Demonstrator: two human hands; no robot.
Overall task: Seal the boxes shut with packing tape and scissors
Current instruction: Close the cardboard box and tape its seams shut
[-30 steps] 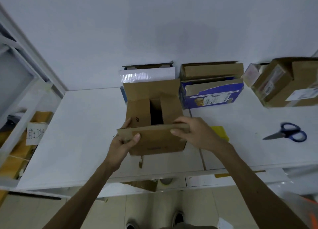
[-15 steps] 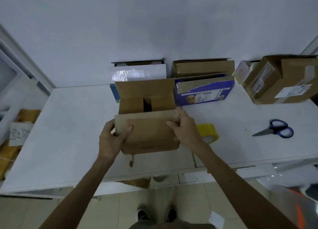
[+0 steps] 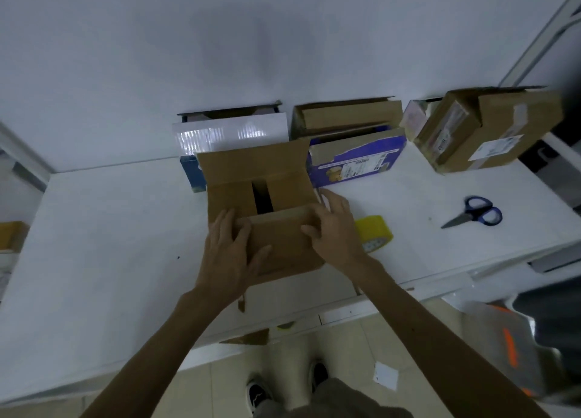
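A brown cardboard box stands on the white table in front of me. Its far flap stands up, its two side flaps are folded in with a dark gap between them, and its near flap lies partly folded over. My left hand presses flat on the near flap's left part, fingers straight. My right hand rests on the flap's right end and the box's right edge. A yellow tape roll lies just right of my right hand. Blue-handled scissors lie further right.
Against the wall stand a white-topped box, a brown box on a purple printed box and a labelled brown box. Shelving frames stand at both sides. The table's front edge runs below my wrists, cardboard scraps and my shoes beneath it.
The near flap has been folded further down over the side flaps. Both hands went from pinching its edge to lying flatter on top. The view has shifted left, uncovering the tape roll.
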